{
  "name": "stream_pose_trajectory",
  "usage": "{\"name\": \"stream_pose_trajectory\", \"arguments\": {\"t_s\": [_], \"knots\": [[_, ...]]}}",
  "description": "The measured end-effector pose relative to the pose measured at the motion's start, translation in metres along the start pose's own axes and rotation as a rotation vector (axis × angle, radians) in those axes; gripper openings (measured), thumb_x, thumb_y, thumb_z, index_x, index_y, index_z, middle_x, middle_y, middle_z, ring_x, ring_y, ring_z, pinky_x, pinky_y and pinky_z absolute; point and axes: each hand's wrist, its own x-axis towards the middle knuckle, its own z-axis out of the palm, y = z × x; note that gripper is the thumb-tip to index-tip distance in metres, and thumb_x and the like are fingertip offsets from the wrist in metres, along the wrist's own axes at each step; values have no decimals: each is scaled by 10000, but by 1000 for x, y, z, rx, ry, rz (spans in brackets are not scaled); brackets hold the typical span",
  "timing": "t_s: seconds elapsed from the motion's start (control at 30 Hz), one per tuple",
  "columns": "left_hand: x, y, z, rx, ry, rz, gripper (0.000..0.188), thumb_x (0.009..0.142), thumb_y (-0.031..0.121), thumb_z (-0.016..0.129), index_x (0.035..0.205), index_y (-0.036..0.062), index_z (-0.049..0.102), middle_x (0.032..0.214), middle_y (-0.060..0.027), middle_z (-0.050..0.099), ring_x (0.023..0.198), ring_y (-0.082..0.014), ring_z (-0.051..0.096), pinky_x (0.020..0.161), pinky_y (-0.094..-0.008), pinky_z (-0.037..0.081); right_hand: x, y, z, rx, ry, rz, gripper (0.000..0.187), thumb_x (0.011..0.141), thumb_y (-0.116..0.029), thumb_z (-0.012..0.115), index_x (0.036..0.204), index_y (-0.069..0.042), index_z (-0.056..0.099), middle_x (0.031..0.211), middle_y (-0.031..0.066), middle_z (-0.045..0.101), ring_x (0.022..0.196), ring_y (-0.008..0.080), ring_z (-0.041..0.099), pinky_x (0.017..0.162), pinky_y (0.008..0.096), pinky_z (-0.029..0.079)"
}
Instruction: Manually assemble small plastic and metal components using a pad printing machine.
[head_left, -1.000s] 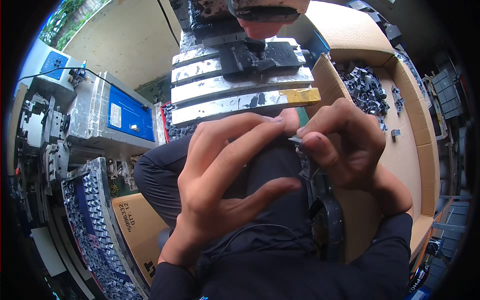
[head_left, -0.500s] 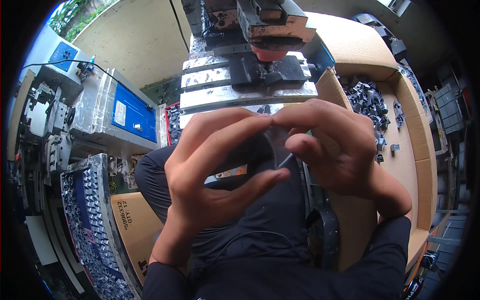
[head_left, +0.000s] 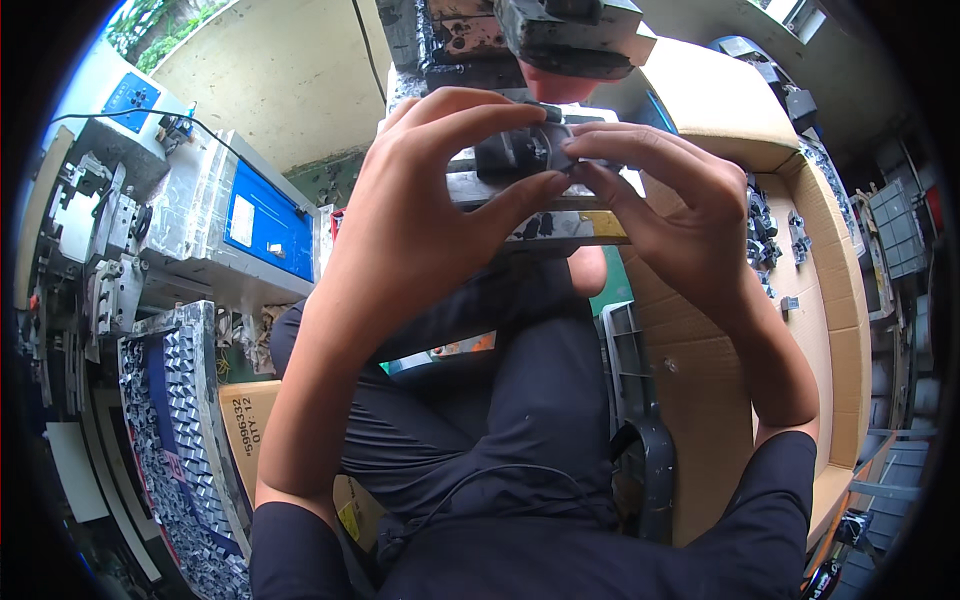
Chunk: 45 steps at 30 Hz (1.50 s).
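Out in front, a small grey, curved, thin-walled piece [head_left: 558,147] is pinched between both hands. My left hand [head_left: 425,190] curves round it from the left, index finger at its upper end and thumb at its lower end. From the right, my right hand [head_left: 695,215] touches its side with fingertips and thumb. Just behind the piece lies a black block fixture [head_left: 505,157] on the slotted metal machine table [head_left: 480,190]. Whether the piece touches the fixture I cannot tell. Above hangs the machine head with a pinkish-red pad [head_left: 562,86].
An open cardboard box [head_left: 848,310] on the right holds several small dark metal parts [head_left: 763,235]. At lower left stands a tray of shiny metal pieces [head_left: 185,385], beside a closed carton [head_left: 250,415]. A blue-fronted metal cabinet [head_left: 268,225] is further left.
Both hands have moved forward and up from above my lap to the machine table, carrying the curved piece. The right fingers now press on the piece's side.
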Motion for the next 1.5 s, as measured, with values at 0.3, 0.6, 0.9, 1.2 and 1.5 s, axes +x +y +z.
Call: {"name": "stream_pose_trajectory", "arguments": {"t_s": [0.3,0.6,0.9,1.2,1.5], "knots": [[14,-18,11,40,-11,-84,418,915,272,847,1266,64,757,1285,-109,726,1221,-246,674,1031,-388,504,12,14,5,-14,-30,74,177,914,-23,764,1087,-43,791,993,126,801,891,264,794,797,347,611],[16,-22,7,-73,-66,-160,429,928,309,830,1279,76,753,1229,-87,759,1184,-205,670,993,-367,492,17,11,4,-42,-93,55,160,931,-22,713,1081,-18,768,984,180,776,878,350,771,806,390,605],[16,-18,8,-19,-78,-172,403,937,295,805,1259,58,758,1147,-121,776,1030,-183,713,918,-334,531,13,0,4,-169,-103,-8,227,917,46,667,1128,4,737,1097,191,752,939,393,746,825,422,602],[13,-12,12,-17,-47,-172,429,939,289,796,1272,24,741,1176,-138,768,1077,-195,693,1022,-344,497,-12,0,3,-25,-93,172,336,970,39,673,1294,-21,742,1248,204,752,1104,320,761,922,378,615],[16,-15,3,22,-72,-210,428,930,235,799,1275,-9,730,1124,-112,765,945,-133,672,879,-289,521,-6,-5,8,-50,-39,109,243,964,27,689,1191,16,775,1181,209,770,1084,309,769,919,373,617]]}}
